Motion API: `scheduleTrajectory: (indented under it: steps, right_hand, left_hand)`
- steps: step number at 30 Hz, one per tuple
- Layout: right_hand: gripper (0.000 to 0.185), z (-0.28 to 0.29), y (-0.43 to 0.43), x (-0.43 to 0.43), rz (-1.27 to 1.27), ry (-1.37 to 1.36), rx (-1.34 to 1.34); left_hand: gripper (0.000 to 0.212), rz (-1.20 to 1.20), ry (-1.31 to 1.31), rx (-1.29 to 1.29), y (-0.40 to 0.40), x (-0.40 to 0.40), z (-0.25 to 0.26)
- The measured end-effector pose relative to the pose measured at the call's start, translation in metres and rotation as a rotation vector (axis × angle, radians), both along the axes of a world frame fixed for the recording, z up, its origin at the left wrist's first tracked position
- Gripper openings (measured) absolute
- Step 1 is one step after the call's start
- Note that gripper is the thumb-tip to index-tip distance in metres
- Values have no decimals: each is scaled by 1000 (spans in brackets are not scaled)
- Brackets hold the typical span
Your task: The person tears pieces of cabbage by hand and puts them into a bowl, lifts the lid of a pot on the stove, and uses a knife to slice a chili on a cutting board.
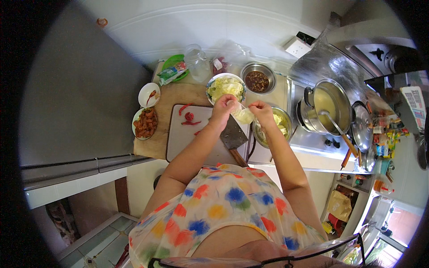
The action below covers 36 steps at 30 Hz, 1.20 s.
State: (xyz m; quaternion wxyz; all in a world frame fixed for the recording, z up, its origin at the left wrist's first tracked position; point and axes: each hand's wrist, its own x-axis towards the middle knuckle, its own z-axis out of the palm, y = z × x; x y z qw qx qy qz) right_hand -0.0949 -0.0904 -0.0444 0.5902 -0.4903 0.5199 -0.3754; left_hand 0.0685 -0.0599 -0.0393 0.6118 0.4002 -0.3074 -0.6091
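Between my two hands hangs a pale cabbage leaf [244,115], pinched by the fingers of my left hand [224,110] and of my right hand [262,112]. Just beyond my left hand stands a patterned bowl of torn cabbage [225,86]. Under my right hand is a metal basin [272,144] with more cabbage leaves [281,125] in it, partly hidden by my wrist. A cleaver [234,134] lies on the cutting board [177,147], its handle towards me. Several red chili peppers [189,117] rest on the board, some partly hidden by my left forearm.
Left of the board are a bowl of reddish-brown food [145,123] and a white bowl [144,92]. Behind stand a plastic pitcher [197,63] and a metal bowl of brown sauce [257,81]. At right, a pot [310,115] with a ladle [330,117] sits on the stove.
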Motion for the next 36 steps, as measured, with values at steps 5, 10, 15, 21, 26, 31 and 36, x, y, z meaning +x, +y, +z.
scheduleTrajectory:
  steps: [5,10,15,21,26,31,36]
  right_hand:
    - [12,-18,-4,-23,-143,64,44]
    - [12,-22,-13,-45,-283,187,82]
    - [17,-15,-28,-16,-178,-19,22]
    - [27,-11,-44,15,-49,200,-349]
    - [24,-9,-23,-41,-146,148,-91]
    - [17,-36,16,-139,-269,470,23]
    - [14,-43,57,-179,-162,807,-108]
  left_hand:
    - [13,187,-12,1,-11,35,-2]
    - [13,357,-92,0,-22,68,-3]
    - [21,267,-322,-62,-37,69,-18]
    - [31,247,-828,-162,-47,57,-35]
    - [24,154,-626,-50,-30,50,-55]
    - [19,-18,-430,33,-9,5,-49]
    - [21,-154,-453,130,9,-38,-40]
